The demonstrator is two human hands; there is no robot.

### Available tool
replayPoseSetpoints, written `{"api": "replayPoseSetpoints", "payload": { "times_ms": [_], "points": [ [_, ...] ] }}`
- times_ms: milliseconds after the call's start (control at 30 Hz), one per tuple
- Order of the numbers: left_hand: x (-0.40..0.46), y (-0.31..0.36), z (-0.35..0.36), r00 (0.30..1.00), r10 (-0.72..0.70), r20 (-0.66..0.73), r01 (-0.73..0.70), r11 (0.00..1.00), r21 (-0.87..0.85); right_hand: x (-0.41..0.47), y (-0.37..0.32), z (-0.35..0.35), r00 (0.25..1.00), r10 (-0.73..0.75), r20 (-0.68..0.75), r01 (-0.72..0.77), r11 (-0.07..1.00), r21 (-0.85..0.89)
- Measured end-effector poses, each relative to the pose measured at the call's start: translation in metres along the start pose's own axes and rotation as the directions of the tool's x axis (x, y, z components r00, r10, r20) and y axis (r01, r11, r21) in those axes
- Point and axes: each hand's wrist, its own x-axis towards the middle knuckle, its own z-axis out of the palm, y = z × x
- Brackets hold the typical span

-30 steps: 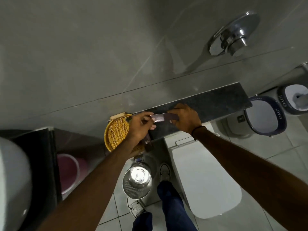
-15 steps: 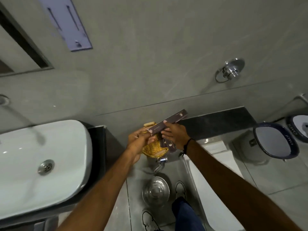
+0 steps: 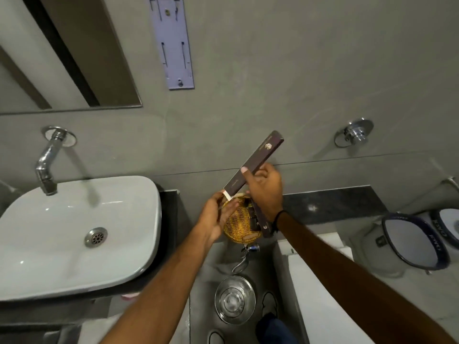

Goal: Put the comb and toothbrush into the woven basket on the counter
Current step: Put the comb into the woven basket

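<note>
Long box: a slim dark-brown carton [image 3: 253, 163] with a printed logo, presumably the packaged comb or toothbrush; which one cannot be told. It slants up to the right above the woven basket, lower end just over the rim.
Second box: a matching dark carton [image 3: 260, 220] already lies in the basket along its right side, partly under the right wrist.
Woven basket: round, yellow wicker [image 3: 239, 223], resting on the dark counter [image 3: 332, 203] between the basin and the toilet tank.
Right hand: closed around the middle of the long box [image 3: 264, 188], thumb laid across its face.
Left hand: fingers pinched on the pale lower end of the long box [image 3: 215, 216], at the basket's left rim.
Handling, judged: light, stiff card with flat smooth faces; likely to slide under a loose pinch and to crease if squeezed hard.
Hold point, judged: long edges near mid-length, with the lower end guided.
Step, judged: lowering the box flat beside the one already in.
Surroundings: white basin [image 3: 74, 234] and tap [image 3: 48, 162] to the left; toilet tank [image 3: 320, 281] to the right.
</note>
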Motion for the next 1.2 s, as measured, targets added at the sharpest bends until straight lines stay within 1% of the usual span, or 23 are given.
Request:
{"api": "replayPoseSetpoints", "payload": {
  "times_ms": [33, 100, 167, 233, 300, 400, 467, 567, 633, 700, 733, 767, 800, 867, 900, 933, 1067, 1133, 1200],
  "points": [
    [0.0, -0.001, 0.004, 0.999, -0.033, 0.0, 0.033, 0.999, -0.03, -0.007, 0.0, 0.002, 0.993, -0.108, 0.042, 0.111, 0.99, -0.085],
    [-0.002, 0.0, 0.006, 0.998, -0.059, -0.014, 0.058, 0.997, -0.051, -0.023, -0.001, 0.009, 0.967, -0.231, 0.111, 0.25, 0.944, -0.214],
    [-0.003, -0.002, 0.006, 0.994, -0.077, -0.074, 0.074, 0.996, -0.042, -0.03, -0.004, 0.011, 0.963, -0.253, 0.094, 0.269, 0.928, -0.258],
    [-0.001, -0.005, 0.0, 0.988, -0.081, -0.134, 0.077, 0.996, -0.04, -0.03, -0.006, 0.014, 0.958, -0.257, 0.125, 0.282, 0.926, -0.252],
    [0.001, -0.007, -0.006, 0.981, -0.099, -0.166, 0.099, 0.995, -0.01, -0.028, -0.01, 0.014, 0.955, -0.278, 0.104, 0.296, 0.92, -0.258],
    [0.005, -0.008, -0.014, 0.971, -0.087, -0.224, 0.109, 0.99, 0.087, -0.015, -0.015, 0.009, 0.969, -0.246, 0.009, 0.242, 0.948, -0.208],
    [0.008, -0.007, -0.018, 0.944, -0.035, -0.328, 0.091, 0.984, 0.156, -0.001, -0.017, 0.0, 0.982, -0.182, -0.058, 0.17, 0.971, -0.17],
    [0.009, -0.009, -0.03, 0.856, 0.091, -0.509, 0.039, 0.97, 0.238, 0.016, -0.013, -0.019, 0.984, -0.098, -0.152, 0.069, 0.98, -0.187],
    [0.013, -0.016, -0.038, 0.794, 0.149, -0.589, 0.019, 0.963, 0.268, 0.022, 0.005, -0.04, 0.985, -0.029, -0.169, -0.025, 0.95, -0.31],
    [0.015, -0.012, -0.049, 0.76, 0.19, -0.622, -0.001, 0.957, 0.291, 0.024, 0.024, -0.049, 0.994, 0.093, -0.054, -0.107, 0.875, -0.472],
    [0.017, -0.008, -0.052, 0.748, 0.211, -0.629, -0.01, 0.952, 0.307, 0.022, 0.03, -0.05, 0.982, 0.187, 0.034, -0.139, 0.831, -0.538],
    [0.02, -0.004, -0.054, 0.741, 0.229, -0.631, -0.023, 0.948, 0.318, 0.018, 0.035, -0.049, 0.949, 0.283, 0.137, -0.149, 0.787, -0.599],
    [0.022, 0.0, -0.056, 0.738, 0.245, -0.629, -0.039, 0.946, 0.323, 0.013, 0.041, -0.047, 0.901, 0.363, 0.238, -0.118, 0.733, -0.67],
    [0.021, 0.005, -0.057, 0.743, 0.255, -0.619, -0.062, 0.947, 0.316, 0.0, 0.051, -0.038, 0.797, 0.464, 0.386, 0.052, 0.585, -0.809],
    [0.021, 0.005, -0.057, 0.75, 0.255, -0.61, -0.068, 0.947, 0.313, -0.008, 0.057, -0.032, 0.762, 0.5, 0.412, 0.134, 0.502, -0.855],
    [0.022, 0.003, -0.057, 0.756, 0.254, -0.603, -0.063, 0.946, 0.318, -0.016, 0.063, -0.029, 0.738, 0.528, 0.42, 0.182, 0.443, -0.878],
    [0.021, -0.006, -0.059, 0.765, 0.249, -0.593, -0.04, 0.939, 0.343, -0.047, 0.088, -0.016, 0.682, 0.589, 0.433, 0.369, 0.234, -0.9],
    [0.02, -0.008, -0.062, 0.772, 0.245, -0.587, -0.025, 0.934, 0.356, -0.058, 0.095, -0.01, 0.666, 0.597, 0.448, 0.45, 0.158, -0.879],
    [0.02, -0.011, -0.065, 0.774, 0.249, -0.582, -0.019, 0.928, 0.372, -0.068, 0.099, -0.002, 0.645, 0.604, 0.469, 0.51, 0.116, -0.852]
  ]
}}
